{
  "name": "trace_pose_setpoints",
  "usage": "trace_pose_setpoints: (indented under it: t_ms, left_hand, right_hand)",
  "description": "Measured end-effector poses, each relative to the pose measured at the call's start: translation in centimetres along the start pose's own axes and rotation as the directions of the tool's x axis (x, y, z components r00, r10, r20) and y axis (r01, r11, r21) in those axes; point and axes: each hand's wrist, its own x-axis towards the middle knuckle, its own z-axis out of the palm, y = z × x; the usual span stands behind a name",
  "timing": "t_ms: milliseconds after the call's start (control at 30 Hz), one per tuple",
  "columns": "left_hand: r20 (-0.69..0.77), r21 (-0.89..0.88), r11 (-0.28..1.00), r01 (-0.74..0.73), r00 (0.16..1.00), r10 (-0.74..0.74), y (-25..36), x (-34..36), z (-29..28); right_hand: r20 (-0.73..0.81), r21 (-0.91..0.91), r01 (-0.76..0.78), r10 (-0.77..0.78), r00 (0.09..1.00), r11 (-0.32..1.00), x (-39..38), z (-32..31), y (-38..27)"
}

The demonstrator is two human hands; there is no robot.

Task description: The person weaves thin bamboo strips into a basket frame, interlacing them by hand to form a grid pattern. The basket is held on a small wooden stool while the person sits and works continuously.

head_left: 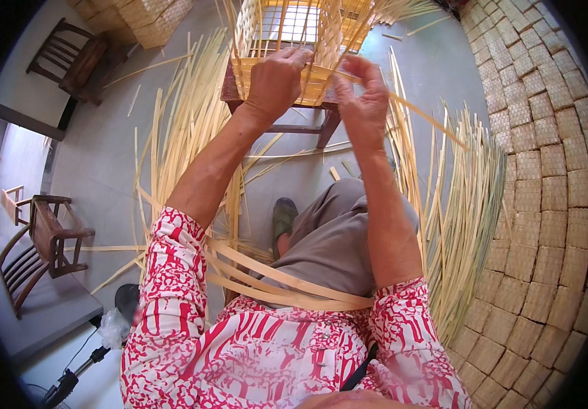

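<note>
A partly woven bamboo basket (pixel 243 73), with long upright strips standing out of its walls, rests on a dark wooden stool (pixel 229 87) ahead of me. My left hand (pixel 277 80) is closed at the basket's near wall, its bent fingertips gripping the weave by the uprights. Just to the right, my right hand (pixel 362 99) pinches a flat bamboo strip (pixel 430 121). This strip crosses the near wall and its loose end slants down to the right. Exactly where the fingertips of both hands meet the weave is partly hidden.
Long loose strips lie on the floor in a left bundle (pixel 181 129) and a right bundle (pixel 468 198). Several strips (pixel 287 283) lie across my lap. Stacked woven pieces (pixel 532 191) line the right side. Wooden chairs (pixel 52 232) stand at the left.
</note>
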Motion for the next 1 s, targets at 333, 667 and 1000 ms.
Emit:
trace_pose_setpoints:
  t_ms: [333, 667, 1000]
  left_hand:
    - [-0.122, -0.355, 0.923, 0.148, 0.972, -0.203, 1.0, -2.1, -3.4]
    - [0.176, -0.205, 0.977, 0.057, 0.984, -0.02, -0.6, -1.9, -2.1]
    - [0.226, -0.119, 0.986, -0.119, 0.963, 0.144, -1.1, -2.6, -3.0]
  right_hand:
    - [0.368, -0.53, 0.345, -0.156, 0.917, 0.775, 2.6, 0.1, 4.2]
    - [0.432, -0.478, 0.405, -0.193, 0.881, 0.779, 1.4, 1.4, 1.7]
    - [0.446, -0.475, 0.446, -0.229, 0.865, 0.759, 0.1, 1.2, 1.7]
